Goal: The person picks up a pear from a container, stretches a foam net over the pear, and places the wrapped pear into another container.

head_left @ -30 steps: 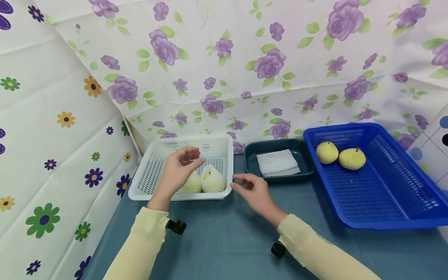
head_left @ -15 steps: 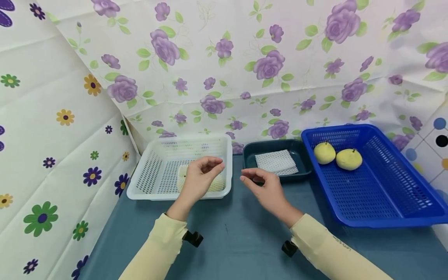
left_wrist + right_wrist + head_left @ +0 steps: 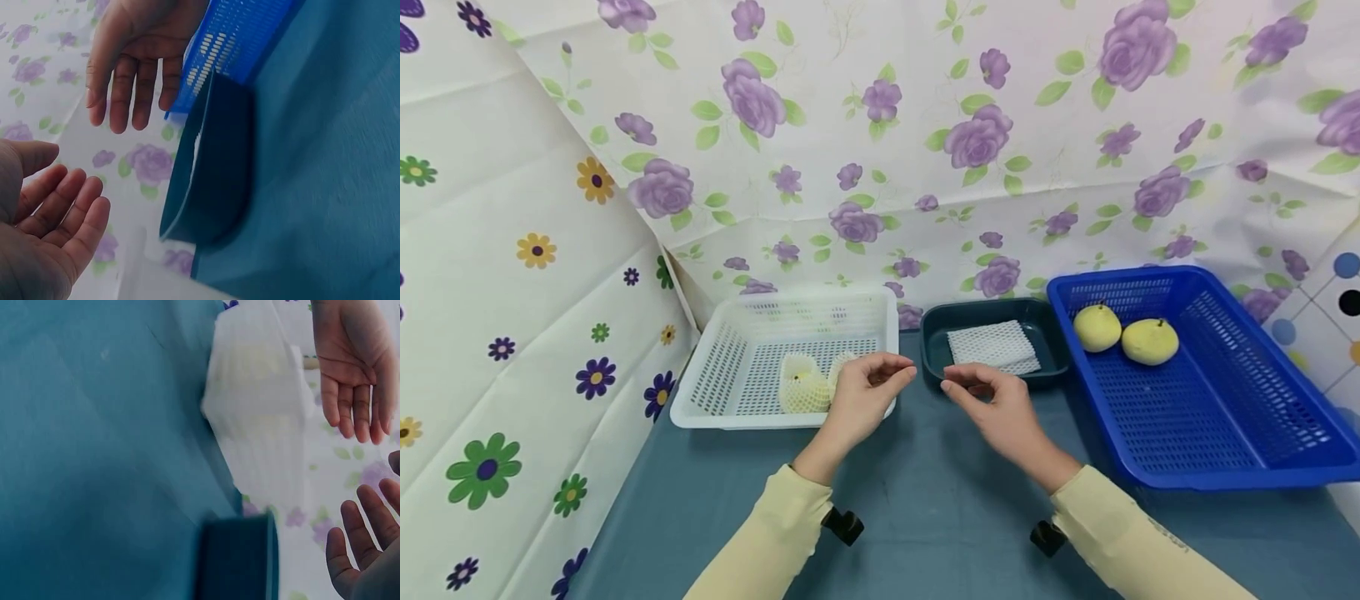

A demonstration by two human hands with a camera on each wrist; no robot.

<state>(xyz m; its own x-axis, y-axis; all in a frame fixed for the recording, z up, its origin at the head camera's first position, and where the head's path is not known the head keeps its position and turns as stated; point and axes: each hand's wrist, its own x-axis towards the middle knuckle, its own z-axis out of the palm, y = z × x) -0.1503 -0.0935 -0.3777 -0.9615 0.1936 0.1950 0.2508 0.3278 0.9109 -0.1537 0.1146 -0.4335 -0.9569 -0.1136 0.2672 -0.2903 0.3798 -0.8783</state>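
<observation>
My left hand [image 3: 863, 398] hovers over the front right corner of the white basket [image 3: 707, 417], its fingers loosely bent and holding nothing. Inside that basket sits a pear in a foam net [image 3: 805, 387]; a second netted pear [image 3: 841, 367] is mostly hidden behind the left hand. My right hand [image 3: 1000, 408], also bare and loosely bent, is in front of the dark green tray [image 3: 936, 321]. White foam nets [image 3: 992, 346] lie flat in the tray. Both wrist views show relaxed fingers with a gap between the two hands.
A blue basket [image 3: 1225, 475] stands at the right with two bare yellow pears, one upright [image 3: 1097, 327] and one on its right [image 3: 1150, 342]. Blue-green cloth [image 3: 917, 517] covers the table. A flowered sheet [image 3: 887, 167] hangs behind the containers.
My left hand has moved right from above the netted pears to the white basket's corner. My right hand has shifted right, away from that basket toward the front of the tray.
</observation>
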